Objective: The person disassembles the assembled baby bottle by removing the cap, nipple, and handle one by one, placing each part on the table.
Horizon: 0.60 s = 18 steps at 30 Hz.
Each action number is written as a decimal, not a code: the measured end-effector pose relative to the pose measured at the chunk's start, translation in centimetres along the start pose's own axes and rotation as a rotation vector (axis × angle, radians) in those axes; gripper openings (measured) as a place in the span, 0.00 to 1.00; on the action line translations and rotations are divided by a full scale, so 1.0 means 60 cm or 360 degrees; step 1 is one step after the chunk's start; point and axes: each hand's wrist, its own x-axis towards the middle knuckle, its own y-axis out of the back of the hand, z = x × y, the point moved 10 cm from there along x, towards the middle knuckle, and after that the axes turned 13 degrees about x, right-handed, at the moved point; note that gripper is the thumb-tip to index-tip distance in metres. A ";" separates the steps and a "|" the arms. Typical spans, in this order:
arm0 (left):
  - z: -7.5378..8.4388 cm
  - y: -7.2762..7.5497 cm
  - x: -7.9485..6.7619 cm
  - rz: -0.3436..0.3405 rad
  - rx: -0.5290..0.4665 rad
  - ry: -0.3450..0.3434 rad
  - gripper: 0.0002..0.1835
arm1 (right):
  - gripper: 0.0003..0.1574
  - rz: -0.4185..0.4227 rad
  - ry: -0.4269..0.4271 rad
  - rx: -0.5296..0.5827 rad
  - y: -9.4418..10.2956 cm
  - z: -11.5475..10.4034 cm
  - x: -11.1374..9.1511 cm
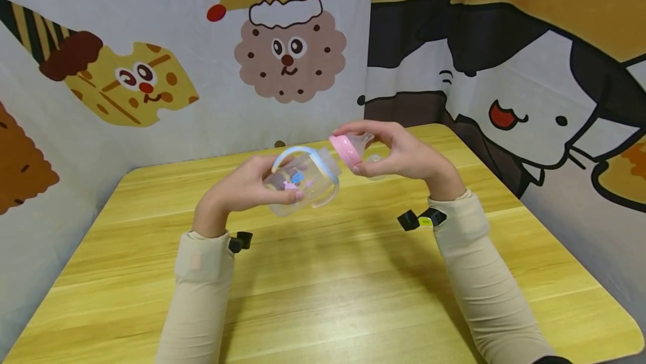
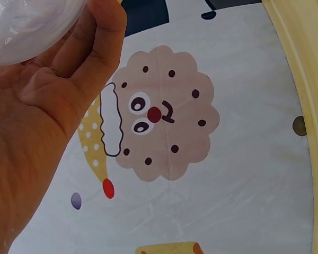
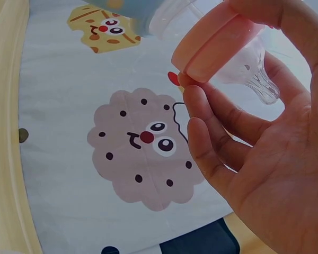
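My left hand [image 1: 244, 184] grips a clear baby bottle [image 1: 308, 184] round its lower body, tilted with its mouth up to the right. A pale blue ring with two handles [image 1: 290, 152] circles its neck, and blue and pink prints mark the side. My right hand [image 1: 404, 153] pinches a pink screw collar [image 1: 346, 151] between thumb and fingers. From the collar a clear teat [image 3: 262, 87] points toward the right palm. The collar's open side faces the bottle mouth, close to it; in the right wrist view the two overlap. The left wrist view catches only the bottle's rounded bottom [image 2: 32, 32].
Beyond the right thumb, a small transparent object [image 1: 374, 159] shows on the wooden table [image 1: 323, 296]. Cloth with cartoon prints [image 1: 212, 117] hangs along the table's back and right side. Each wrist wears a small black camera [image 1: 241, 242].
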 end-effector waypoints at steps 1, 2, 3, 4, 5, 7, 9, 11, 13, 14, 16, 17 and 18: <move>0.000 0.000 0.000 -0.0003 -0.0003 -0.0001 0.22 | 0.35 0.0000 0.0002 -0.0002 0.000 -0.001 0.000; 0.000 0.000 0.000 -0.0005 -0.0004 -0.0001 0.22 | 0.35 -0.0001 0.0003 -0.0004 0.000 -0.002 0.000; 0.001 0.000 0.000 -0.0004 -0.0002 -0.0002 0.21 | 0.35 -0.0001 0.0005 -0.0009 0.000 -0.003 0.000; 0.001 0.000 0.001 -0.0005 -0.0004 -0.0005 0.21 | 0.35 0.0000 0.0007 -0.0012 0.000 -0.004 0.000; 0.002 0.001 0.001 -0.0005 0.0001 -0.0007 0.21 | 0.35 -0.0001 0.0010 -0.0014 0.000 -0.005 0.000; 0.001 0.001 0.002 -0.0006 0.0002 -0.0011 0.21 | 0.35 -0.0005 0.0012 -0.0014 0.000 -0.007 0.000; 0.001 0.002 0.003 -0.0001 0.0017 -0.0013 0.20 | 0.35 -0.0009 0.0002 -0.0010 0.000 -0.007 0.001; 0.001 0.003 0.003 0.0003 0.0029 -0.0012 0.20 | 0.35 -0.0013 -0.0013 -0.0006 0.000 -0.005 0.001; 0.001 0.003 0.002 0.0004 0.0030 -0.0009 0.20 | 0.35 -0.0016 -0.0031 -0.0003 -0.001 -0.003 0.001; 0.001 0.002 0.002 0.0003 0.0026 -0.0007 0.20 | 0.35 -0.0016 -0.0037 -0.0004 -0.001 -0.002 0.001; 0.002 0.001 0.001 -0.0004 0.0015 -0.0002 0.21 | 0.35 -0.0012 -0.0045 -0.0008 -0.001 -0.001 0.000; 0.002 0.000 0.001 -0.0009 0.0006 0.0002 0.21 | 0.35 -0.0011 -0.0044 -0.0009 -0.001 -0.001 -0.001; 0.002 0.000 0.000 -0.0012 0.0001 0.0007 0.22 | 0.35 -0.0011 -0.0045 -0.0010 -0.002 -0.001 -0.001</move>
